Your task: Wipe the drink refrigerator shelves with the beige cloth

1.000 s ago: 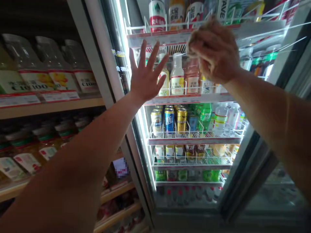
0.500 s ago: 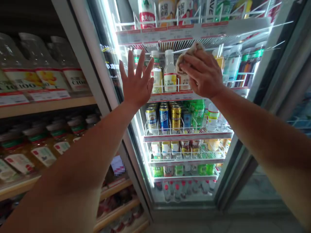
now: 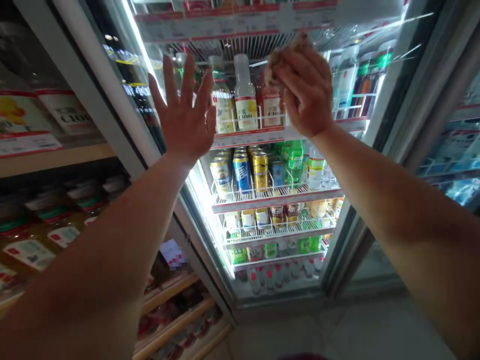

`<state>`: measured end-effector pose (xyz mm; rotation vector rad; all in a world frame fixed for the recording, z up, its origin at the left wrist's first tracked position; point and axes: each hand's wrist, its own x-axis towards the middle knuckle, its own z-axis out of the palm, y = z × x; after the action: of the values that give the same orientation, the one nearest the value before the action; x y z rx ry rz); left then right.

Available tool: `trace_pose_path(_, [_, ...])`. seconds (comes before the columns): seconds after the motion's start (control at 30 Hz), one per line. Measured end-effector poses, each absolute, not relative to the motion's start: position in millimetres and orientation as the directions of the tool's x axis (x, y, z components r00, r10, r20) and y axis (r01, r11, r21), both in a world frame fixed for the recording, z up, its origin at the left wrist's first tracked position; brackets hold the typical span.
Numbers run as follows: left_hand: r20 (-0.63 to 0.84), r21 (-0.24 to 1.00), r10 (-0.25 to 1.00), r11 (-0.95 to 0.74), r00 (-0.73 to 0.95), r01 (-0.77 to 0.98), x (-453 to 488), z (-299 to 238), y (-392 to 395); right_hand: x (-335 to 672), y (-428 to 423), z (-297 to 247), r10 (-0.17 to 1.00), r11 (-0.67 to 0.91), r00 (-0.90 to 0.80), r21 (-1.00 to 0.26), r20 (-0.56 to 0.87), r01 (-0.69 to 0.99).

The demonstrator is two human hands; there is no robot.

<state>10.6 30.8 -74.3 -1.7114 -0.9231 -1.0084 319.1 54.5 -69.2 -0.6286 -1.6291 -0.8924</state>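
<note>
fingers (image 3: pixel 186 82) of the left hand (image 3: pixel 187 127) fanned wide, pointing upward before a lit drinks cooler (image 3: pixel 279 302); whether they touch its front cannot be told. right hand (image 3: pixel 313 95), at the upper right, closed around a crumpled, brownish cloth (image 3: pixel 275 62), slightly blurred. cloth seen against a row of bottles (image 3: pixel 245 107); cans (image 3: pixel 242 172) stand one shelf (image 3: pixel 277 200) lower.

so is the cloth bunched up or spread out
Bunched up: the cloth is a crumpled wad in the right hand, its visible part lumpy and not lying flat.
</note>
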Motion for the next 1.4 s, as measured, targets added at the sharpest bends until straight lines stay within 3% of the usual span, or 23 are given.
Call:
trace_pose_path(0.07, [0.914, -0.336, 0.128, -0.294, 0.386, 0.895, 10, -75, 31, 321, 61, -67, -0.138, 0.550, 0.031, 0.050, 0.990, 0.834])
trace_pose_path(0.13, [0.909, -0.365, 0.102, -0.272, 0.404, 0.890, 10, -75, 32, 321, 64, -67, -0.185, 0.536, 0.159, -0.036, 0.970, 0.843])
trace_pose_path(0.17, [0.904, -0.382, 0.092, -0.263, 0.418, 0.886, 9, -75, 33, 321, 63, -69, -0.185, 0.530, 0.115, 0.001, 0.976, 0.848])
trace_pose_path(0.27, [0.898, -0.398, 0.087, -0.257, 0.431, 0.881, 9, -74, 33, 320, 56, -74, -0.145, 0.531, -0.283, 0.316, 0.948, 0.786])
trace_pose_path(0.33, [0.903, -0.374, 0.110, -0.273, 0.415, 0.886, 10, -74, 32, 320, 53, -76, -0.107, 0.542, -0.414, 0.402, 0.904, 0.738])
trace_pose_path(0.37, [0.907, -0.359, 0.122, -0.278, 0.403, 0.891, 10, -75, 32, 319, 53, -77, -0.099, 0.533, -0.376, 0.369, 0.921, 0.762])
trace_pose_path(0.5, [0.910, -0.350, 0.128, -0.269, 0.393, 0.897, 12, -75, 29, 319, 62, -74, -0.144, 0.463, 0.058, 0.015, 0.988, 0.886])
trace_pose_path(0.53, [0.907, -0.360, 0.127, -0.262, 0.402, 0.895, 12, -75, 28, 319, 62, -74, -0.148, 0.463, 0.095, -0.016, 0.984, 0.886])
trace_pose_path(0.6, [0.903, -0.366, 0.135, -0.259, 0.409, 0.894, 12, -74, 28, 319, 59, -76, -0.125, 0.482, 0.004, 0.057, 0.992, 0.874])
trace_pose_path(0.7, [0.900, -0.376, 0.128, -0.254, 0.416, 0.891, 11, -74, 29, 319, 51, -80, -0.033, 0.513, -0.325, 0.295, 0.945, 0.806])
trace_pose_path(0.77, [0.894, -0.408, 0.096, -0.228, 0.437, 0.884, 10, -74, 32, 320, 49, -80, 0.014, 0.516, -0.394, 0.331, 0.919, 0.790])
trace_pose_path(0.8, [0.890, -0.430, 0.068, -0.207, 0.452, 0.879, 9, -74, 35, 320, 51, -79, 0.008, 0.505, -0.336, 0.286, 0.942, 0.814])
trace_pose_path(0.9, [0.869, -0.493, -0.041, -0.147, 0.493, 0.857, 6, -74, 42, 323, 62, -75, -0.123, 0.486, 0.063, 0.004, 0.990, 0.874])
trace_pose_path(0.97, [0.867, -0.497, -0.044, -0.146, 0.496, 0.856, 6, -74, 42, 323, 67, -74, -0.207, 0.493, 0.194, -0.069, 0.959, 0.867])
trace_pose_path(1.03, [0.887, -0.448, 0.022, -0.205, 0.461, 0.870, 7, -74, 38, 322, 66, -76, -0.223, 0.470, 0.037, 0.074, 0.974, 0.879])
trace_pose_path(1.1, [0.908, -0.372, 0.084, -0.288, 0.410, 0.883, 10, -75, 32, 321, 62, -80, -0.160, 0.444, -0.282, 0.324, 0.946, 0.835])
trace_pose_path(1.17, [0.916, -0.317, 0.128, -0.347, 0.379, 0.883, 12, -76, 28, 320, 61, -83, -0.083, 0.456, -0.471, 0.453, 0.878, 0.766])
trace_pose_path(1.23, [0.916, -0.302, 0.151, -0.347, 0.370, 0.888, 12, -76, 27, 321, 64, -85, -0.080, 0.466, -0.392, 0.382, 0.916, 0.798])
trace_pose_path(1.33, [0.913, -0.325, 0.152, -0.291, 0.379, 0.900, 10, -74, 32, 323, 73, -84, -0.160, 0.466, -0.034, 0.106, 0.986, 0.879])
trace_pose_path(1.4, [0.910, -0.340, 0.145, -0.277, 0.389, 0.899, 9, -74, 35, 323, 73, -85, -0.164, 0.484, 0.010, 0.072, 0.986, 0.872])
